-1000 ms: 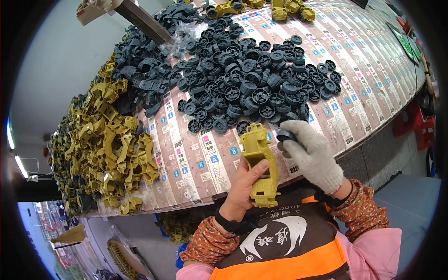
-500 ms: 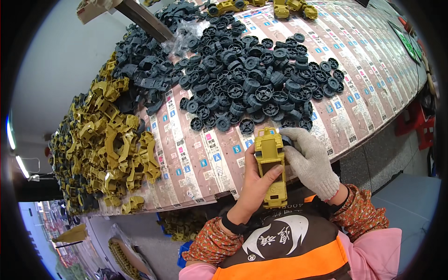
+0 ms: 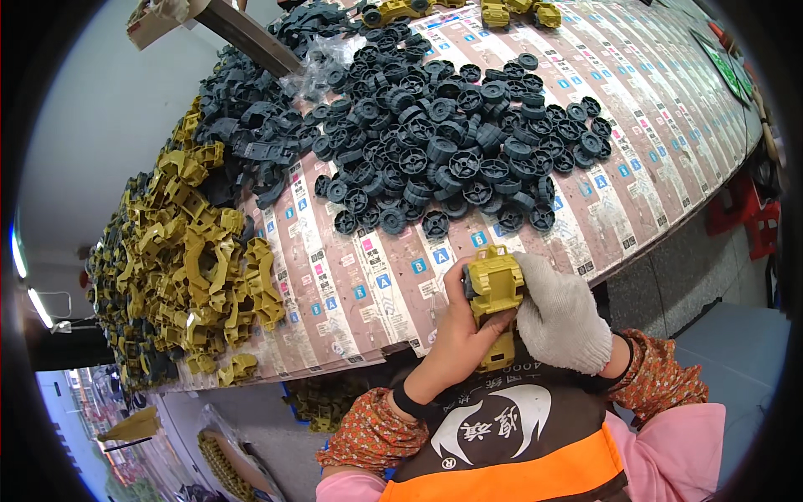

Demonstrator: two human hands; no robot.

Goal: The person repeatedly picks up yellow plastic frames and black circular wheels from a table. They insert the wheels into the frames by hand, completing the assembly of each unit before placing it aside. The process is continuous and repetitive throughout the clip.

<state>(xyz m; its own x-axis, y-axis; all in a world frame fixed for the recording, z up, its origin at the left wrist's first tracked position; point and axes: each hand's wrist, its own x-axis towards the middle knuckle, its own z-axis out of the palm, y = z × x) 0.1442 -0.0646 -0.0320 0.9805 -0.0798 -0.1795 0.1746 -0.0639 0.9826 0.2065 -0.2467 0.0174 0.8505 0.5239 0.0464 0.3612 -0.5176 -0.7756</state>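
Note:
A yellow plastic toy truck (image 3: 495,284) is held upright in front of my apron, at the table's near edge. My left hand (image 3: 464,330), bare, wraps round it with the thumb across its front. A dark part that looks like a wheel (image 3: 469,286) shows at the truck's left side. My right hand (image 3: 562,318), in a white knit glove, closes against the truck's right side near the top. Its fingertips, and whatever lies under them, are hidden. Beyond the truck spreads a large pile of dark grey toy wheels (image 3: 441,149).
Yellow truck bodies (image 3: 205,259) are heaped at the left, with dark grey parts (image 3: 251,125) behind them. A metal post (image 3: 247,38) and clear plastic (image 3: 322,67) stand beyond. Assembled yellow trucks (image 3: 495,12) sit at the far edge. Red stools (image 3: 736,205) are at the right.
The truck has tipped and turned in my left hand, so less of its length shows. The dark wheel seen at my right fingers is now covered, and my glove presses flatter on the truck's side.

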